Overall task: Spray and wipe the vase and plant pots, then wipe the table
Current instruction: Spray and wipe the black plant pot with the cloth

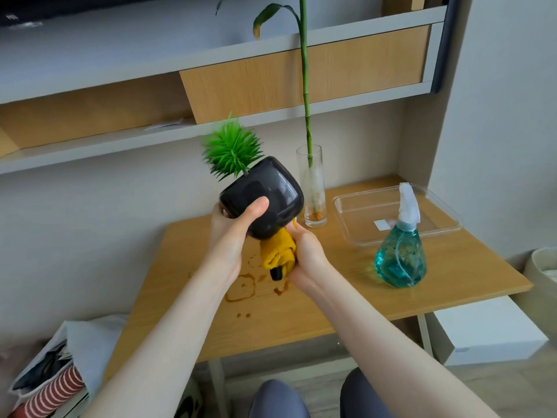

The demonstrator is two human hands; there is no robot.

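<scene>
So right now the black plant pot (pixel 261 197) is up in the air over the middle of the table (pixel 301 312), tipped so the fake green tuft (pixel 231 152) points off toward 11 o'clock. The left hand (pixel 232 233) has it wrapped from the side, thumb pressed across the glossy front, fingers curled round the back. Looks like it's tilted on purpose to expose the underside.

The right hand (pixel 304 251) is bunched around a yellow cloth (pixel 278 251) and pushing it up against the bottom of the pot at about 5 o'clock from it, so my guess is the base is getting its wipe. Cloth's wadded up, probably for more pressure.

The glass vase (pixel 312 188) with the tall bamboo stalk (pixel 306 86) stands at 2 o'clock from the pot, near but not touching. Can't tell if it's been cleaned. The blue spray bottle (pixel 401 254) is parked at 3 o'clock, in easy reach of the right hand, just in front of a clear tray (pixel 446 218).

Brown spill marks (pixel 241 289) are sitting on the wood right below the hands, so the table wipe isn't done.
</scene>
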